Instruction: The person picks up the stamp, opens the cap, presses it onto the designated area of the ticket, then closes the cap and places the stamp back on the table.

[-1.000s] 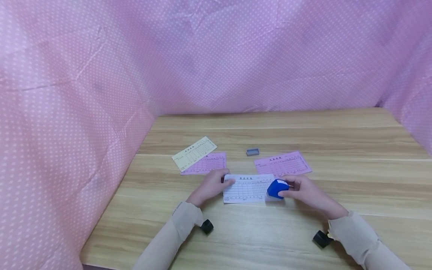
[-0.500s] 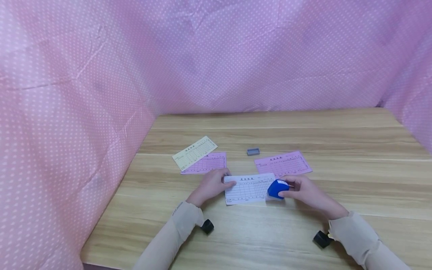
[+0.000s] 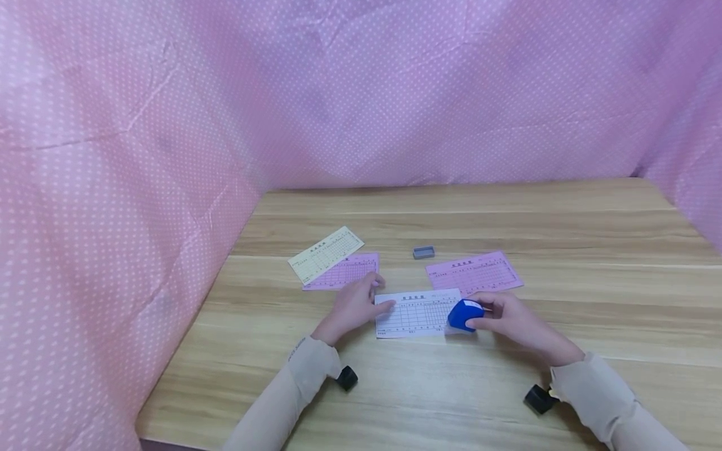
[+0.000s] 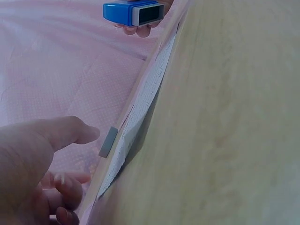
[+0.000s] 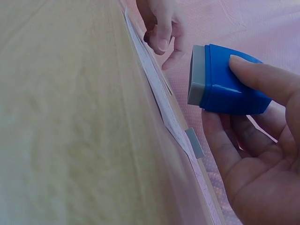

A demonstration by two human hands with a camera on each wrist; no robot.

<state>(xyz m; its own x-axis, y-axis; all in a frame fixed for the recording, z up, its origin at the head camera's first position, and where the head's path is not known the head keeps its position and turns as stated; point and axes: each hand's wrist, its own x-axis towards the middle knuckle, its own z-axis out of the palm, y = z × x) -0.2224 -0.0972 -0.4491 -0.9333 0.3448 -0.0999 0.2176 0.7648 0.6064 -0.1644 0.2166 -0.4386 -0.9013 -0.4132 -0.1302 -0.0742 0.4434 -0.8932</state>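
Observation:
My right hand (image 3: 510, 319) pinches a blue self-inking stamp (image 5: 234, 82) between thumb and fingers. The stamp's grey collar and dark face are uncovered, and it is held above the right end of a white printed slip (image 3: 414, 315). At the slip's left end is my left hand (image 3: 354, 305), fingers loosely bent and holding nothing. In the left wrist view, the thumb (image 4: 70, 132) stands apart from the slip. The slip lies on the table, its edge slightly raised in the left wrist view.
A grey stamp cap (image 3: 423, 252) lies behind the white slip. Back left, a yellow slip (image 3: 324, 255) overlaps a pink slip (image 3: 355, 272). Another pink slip (image 3: 479, 272) lies to the right, partly behind the right hand. A pink dotted cloth (image 3: 395, 94) hangs around the wooden table (image 3: 429, 394).
My left hand has let go of the white slip, its fingers spreading off the edge. The slip tilted slightly, then came level again. My right hand with the stamp has barely moved.

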